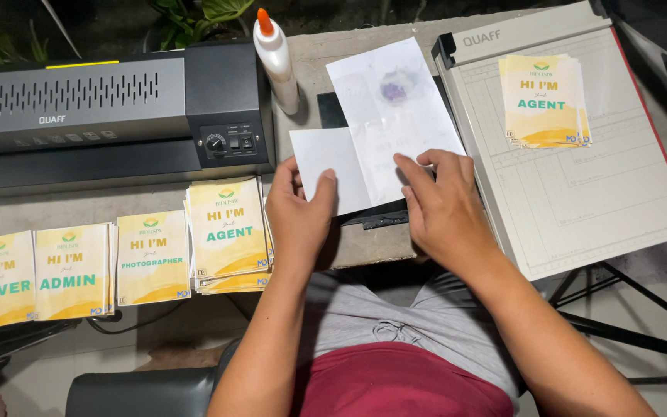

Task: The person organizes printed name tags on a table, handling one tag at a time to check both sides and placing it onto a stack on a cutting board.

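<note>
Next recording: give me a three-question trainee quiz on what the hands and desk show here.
1. True or false: the glue bottle lies on its side.
2. What do the left hand and right hand press on?
A. white paper
B. scissors
C. a yellow card
3. Where does the lone stack of yellow cards lie?

Key
1. False; it stands upright beside the laminator.
2. A.
3. On the paper trimmer, at the right.

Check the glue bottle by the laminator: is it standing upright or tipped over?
Upright. The glue bottle stands on its base beside the laminator, orange tip pointing up.
</note>
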